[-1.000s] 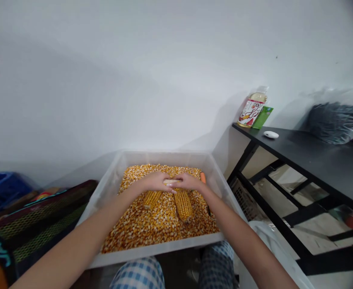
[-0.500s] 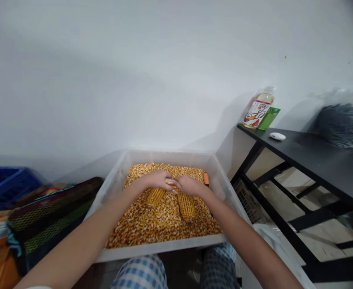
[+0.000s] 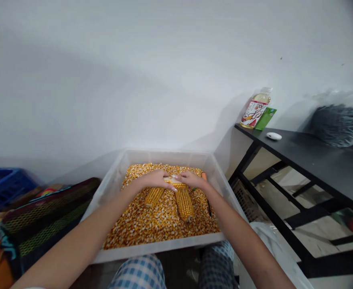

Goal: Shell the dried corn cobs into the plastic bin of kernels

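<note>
Between my two hands is a corn cob (image 3: 171, 181), lying crosswise, with a pale stretch showing where kernels are off. My left hand (image 3: 157, 179) grips its left end, fingers wrapped round it. The right end is in my right hand (image 3: 190, 179), thumb on top. Below them, two more yellow cobs rest on loose kernels (image 3: 161, 224): a left cob (image 3: 154, 197), partly behind my left hand, and a longer right cob (image 3: 184, 204) under my right hand. All this is inside a translucent white plastic bin (image 3: 158, 253). An orange-handled tool (image 3: 203, 176) lies at the bin's right side, mostly hidden.
A black table (image 3: 309, 150) on the right bears a bottle (image 3: 255, 108), a green packet (image 3: 266, 118), a white oval object (image 3: 274, 136) and a dark bagged bundle (image 3: 341, 124). On the left are a mesh bag (image 3: 50, 216) and a blue crate (image 3: 9, 188). A wall stands behind the bin.
My hands have drawn slightly apart on the cob, and its pale stretch shows more. The whole view has shifted a little.
</note>
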The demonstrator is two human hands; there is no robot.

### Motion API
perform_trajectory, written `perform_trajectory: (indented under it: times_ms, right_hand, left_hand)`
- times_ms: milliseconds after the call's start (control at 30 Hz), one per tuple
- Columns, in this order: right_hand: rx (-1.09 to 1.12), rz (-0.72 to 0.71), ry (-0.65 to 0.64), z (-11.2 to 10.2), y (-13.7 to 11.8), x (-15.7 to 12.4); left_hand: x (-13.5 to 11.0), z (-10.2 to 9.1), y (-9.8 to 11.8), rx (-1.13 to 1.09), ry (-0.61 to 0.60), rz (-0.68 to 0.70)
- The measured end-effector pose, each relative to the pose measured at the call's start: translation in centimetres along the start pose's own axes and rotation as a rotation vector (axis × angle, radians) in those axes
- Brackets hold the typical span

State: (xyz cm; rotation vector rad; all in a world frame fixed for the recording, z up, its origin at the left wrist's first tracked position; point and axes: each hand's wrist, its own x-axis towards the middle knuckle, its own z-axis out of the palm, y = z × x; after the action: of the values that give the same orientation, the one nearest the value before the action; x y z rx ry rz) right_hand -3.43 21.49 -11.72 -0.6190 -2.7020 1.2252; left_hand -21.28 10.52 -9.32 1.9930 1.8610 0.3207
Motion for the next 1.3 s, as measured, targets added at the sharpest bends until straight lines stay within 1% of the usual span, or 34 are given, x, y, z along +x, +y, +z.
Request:
perform_trajectory:
  times_ms: [100, 167, 200, 267, 367, 433, 467, 500, 533, 567, 633, 700, 800, 867, 1000, 1100, 1200, 1267, 1300]
  right_hand:
    - [0.106, 0.084, 0.116, 0.0, 0.4, 0.4]
    - [0.199, 0.146, 0.239, -0.1, 0.4, 0.6]
    - [0.265, 0.178, 0.307, -0.1, 0.4, 0.7]
    - [0.427, 0.227, 0.421, 0.1, 0.1, 0.8]
    - [0.636, 0.214, 0.552, 0.8, -0.5, 1.0]
    - [0.677, 0.16, 0.667, 1.4, -1.1, 1.2]
    - [0.678, 0.136, 0.707, 1.6, -1.3, 1.2]
    - [0.681, 0.125, 0.714, 1.7, -1.7, 1.1]
    - [0.69, 0.129, 0.675, 1.8, -2.0, 1.0]
    - [0.702, 0.138, 0.59, 1.7, -2.3, 0.8]
    - [0.706, 0.143, 0.362, 1.4, -2.9, 0.2]
    - [0.676, 0.095, 0.169, 1.0, -3.3, -0.4]
    - [0.665, 0.001, -0.009, 0.6, -3.6, -1.0]
    - [0.671, -0.02, -0.064, 0.6, -3.6, -1.2]
    - [0.623, 0.016, -0.033, 0.9, -3.9, -1.3]
    - [0.589, 0.04, 0.004, 1.1, -4.2, -1.1]
    - [0.485, 0.001, 0.162, 1.2, -4.5, -0.7]
    - [0.365, -0.031, 0.258, 1.4, -4.6, -0.5]
    - [0.304, -0.035, 0.281, 1.5, -4.6, -0.4]
  left_hand:
    - [0.0, -0.3, 0.0, -0.069, 0.008, 0.03]
    - [0.0, -0.7, -0.3, -0.151, 0.038, 0.037]
    - [0.0, -1.0, -0.5, -0.212, 0.076, 0.036]
    - [0.1, -1.6, -1.0, -0.369, 0.191, 0.016]
    - [0.3, -1.7, -1.4, -0.704, 0.348, -0.05]
    - [0.5, -1.4, -1.3, -0.933, 0.397, -0.102]
    - [0.6, -1.1, -1.2, -1.012, 0.408, -0.127]
    - [0.7, -0.9, -1.0, -1.058, 0.42, -0.153]
    - [0.8, -0.7, -0.9, -1.083, 0.441, -0.18]
    - [0.8, -0.5, -0.8, -1.095, 0.472, -0.209]
    - [0.9, -0.5, -0.8, -1.106, 0.544, -0.253]
    - [1.0, -0.5, -1.0, -1.132, 0.604, -0.288]
    - [1.0, -0.7, -1.7, -1.153, 0.649, -0.348]
    - [1.0, -0.7, -2.3, -1.133, 0.68, -0.377]
    - [1.1, -0.7, -3.1, -1.091, 0.706, -0.365]
    - [1.1, -0.6, -3.1, -1.083, 0.712, -0.364]
    - [1.1, -0.4, -2.0, -1.011, 0.704, -0.329]
    - [1.1, -0.2, -0.8, -0.905, 0.678, -0.293]
    - [1.0, 0.0, -0.2, -0.84, 0.668, -0.284]
